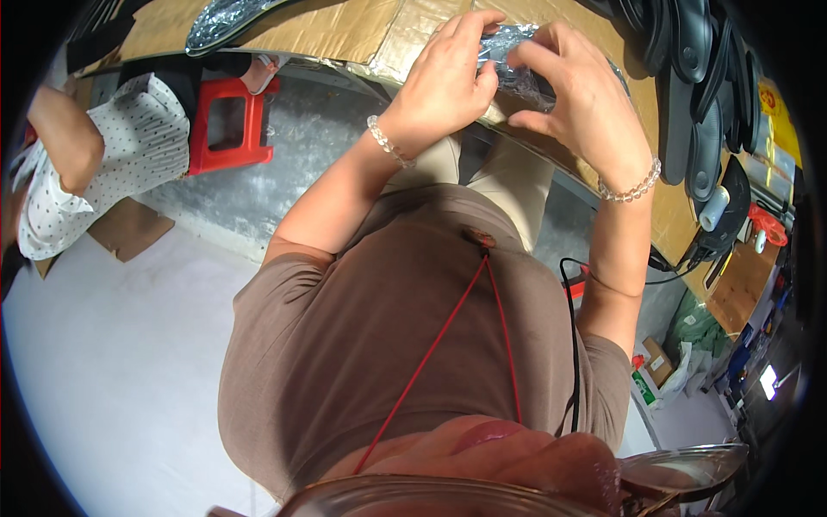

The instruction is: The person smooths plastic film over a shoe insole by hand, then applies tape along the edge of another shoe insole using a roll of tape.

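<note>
A dark piece wrapped in shiny clear plastic film [508,62] lies at the near edge of the table between my hands. My left hand [452,79] is closed over its left end, with the fingers along the far side and the thumb on the near side. From the right, my right hand [586,96] curves round the same piece. Its index finger is bent onto the film, and its thumb sits lower, near the table edge. The other right fingers are partly hidden behind the hand.
A second dark film-wrapped piece [231,24] lies at the table's far left. Many long black padded pieces [685,103] are heaped at the right, near a pale thread spool [714,208]. On the left, a person in a dotted top [112,155] is beside a red stool [233,127].
</note>
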`<control>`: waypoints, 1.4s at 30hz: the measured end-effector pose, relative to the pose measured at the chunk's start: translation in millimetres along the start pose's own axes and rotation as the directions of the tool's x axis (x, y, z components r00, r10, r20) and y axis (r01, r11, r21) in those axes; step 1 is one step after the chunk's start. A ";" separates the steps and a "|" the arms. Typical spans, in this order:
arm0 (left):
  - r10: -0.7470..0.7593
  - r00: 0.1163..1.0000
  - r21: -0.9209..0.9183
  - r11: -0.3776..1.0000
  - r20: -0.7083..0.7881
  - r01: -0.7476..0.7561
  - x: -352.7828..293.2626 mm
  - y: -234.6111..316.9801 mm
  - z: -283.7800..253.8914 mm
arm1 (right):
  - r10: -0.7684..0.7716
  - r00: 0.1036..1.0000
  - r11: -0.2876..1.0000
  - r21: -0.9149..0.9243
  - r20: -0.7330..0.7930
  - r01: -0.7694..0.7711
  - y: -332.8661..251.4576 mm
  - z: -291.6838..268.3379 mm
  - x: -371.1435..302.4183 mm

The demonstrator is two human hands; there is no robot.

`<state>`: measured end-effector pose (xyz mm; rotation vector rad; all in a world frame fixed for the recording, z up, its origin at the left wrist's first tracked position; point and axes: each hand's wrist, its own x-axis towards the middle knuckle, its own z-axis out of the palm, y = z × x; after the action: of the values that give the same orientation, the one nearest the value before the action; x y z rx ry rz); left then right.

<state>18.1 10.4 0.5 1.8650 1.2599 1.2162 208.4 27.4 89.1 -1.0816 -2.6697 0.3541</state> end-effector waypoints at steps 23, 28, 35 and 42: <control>0.191 0.952 0.240 0.938 0.240 -0.249 -6.1 6.7 14.0 | 0.261 0.912 0.940 0.297 -0.316 -0.166 54.2 -24.5 -36.6; 0.223 0.950 0.326 0.901 0.218 -0.286 -5.2 6.7 20.9 | 0.206 0.974 0.928 -0.298 -0.095 -0.225 46.5 -43.1 -97.6; 0.302 0.939 0.360 0.868 0.162 -0.341 -4.4 9.0 26.7 | -0.014 0.969 0.914 -0.396 -0.245 -0.087 58.8 7.6 -113.5; 0.232 0.954 0.279 0.919 0.190 -0.279 -2.4 8.7 36.4 | -0.152 0.948 0.975 -0.199 -0.279 0.098 68.9 -1.8 -82.8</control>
<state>54.2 5.9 -8.3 2.3621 1.1975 1.0236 311.3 17.3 58.8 -0.9222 -2.5202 -0.0741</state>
